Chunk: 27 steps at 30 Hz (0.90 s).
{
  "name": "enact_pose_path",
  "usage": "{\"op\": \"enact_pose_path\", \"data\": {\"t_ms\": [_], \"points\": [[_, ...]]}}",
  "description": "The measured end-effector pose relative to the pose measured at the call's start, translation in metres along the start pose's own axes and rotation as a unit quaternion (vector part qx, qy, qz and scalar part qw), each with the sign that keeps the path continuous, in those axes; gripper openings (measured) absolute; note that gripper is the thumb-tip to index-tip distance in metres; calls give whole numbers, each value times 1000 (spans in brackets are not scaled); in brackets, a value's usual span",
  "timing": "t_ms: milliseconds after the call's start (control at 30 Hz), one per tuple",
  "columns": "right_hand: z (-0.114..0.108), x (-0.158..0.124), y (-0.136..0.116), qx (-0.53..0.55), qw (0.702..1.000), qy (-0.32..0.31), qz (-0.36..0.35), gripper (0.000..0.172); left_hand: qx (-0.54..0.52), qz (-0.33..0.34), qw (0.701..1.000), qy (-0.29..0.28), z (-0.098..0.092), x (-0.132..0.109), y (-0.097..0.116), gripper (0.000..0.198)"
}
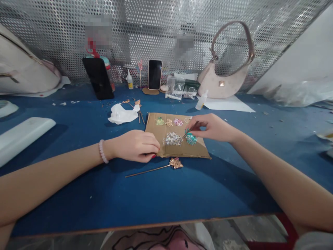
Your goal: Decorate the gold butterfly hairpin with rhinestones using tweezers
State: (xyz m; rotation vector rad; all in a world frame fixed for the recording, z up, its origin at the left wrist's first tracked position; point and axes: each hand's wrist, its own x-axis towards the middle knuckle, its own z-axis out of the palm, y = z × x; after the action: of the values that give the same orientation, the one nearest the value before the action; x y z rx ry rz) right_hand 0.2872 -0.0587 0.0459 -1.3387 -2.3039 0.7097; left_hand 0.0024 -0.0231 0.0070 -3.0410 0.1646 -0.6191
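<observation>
In the head view my right hand (206,127) pinches thin tweezers (191,130), whose tips reach the right side of a pile of silver rhinestones (173,139). A pile of turquoise rhinestones (191,139) lies just under the tweezers. My left hand (139,146) rests with curled fingers on the left edge of a cardboard sheet (187,151); whether anything is in its fingers is hidden. Green stones (160,121), gold stones (169,122) and pink stones (178,122) lie along the sheet's far side. A rose-gold hairpin with a butterfly-like ornament (176,163) lies in front of the cardboard.
Behind the sheet are a crumpled white tissue (122,114), more hairpins (137,103), a glue bottle (201,100) and clear bags (175,87). Two phones, a dark one (98,78) and a smaller one (155,74), lean upright near the perforated wall. A handbag (221,81) stands back right.
</observation>
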Motion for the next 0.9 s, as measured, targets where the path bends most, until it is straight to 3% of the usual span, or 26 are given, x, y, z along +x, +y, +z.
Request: {"op": "enact_pose_path", "data": {"t_ms": [633,900], "points": [[2,1,1,-4,1000,15,-9,18,-6,2,1000,0,-1,-2,0,14],[8,2,3,20,998,61,-7,13,-3,0,1000,0,0,-2,0,16]]}}
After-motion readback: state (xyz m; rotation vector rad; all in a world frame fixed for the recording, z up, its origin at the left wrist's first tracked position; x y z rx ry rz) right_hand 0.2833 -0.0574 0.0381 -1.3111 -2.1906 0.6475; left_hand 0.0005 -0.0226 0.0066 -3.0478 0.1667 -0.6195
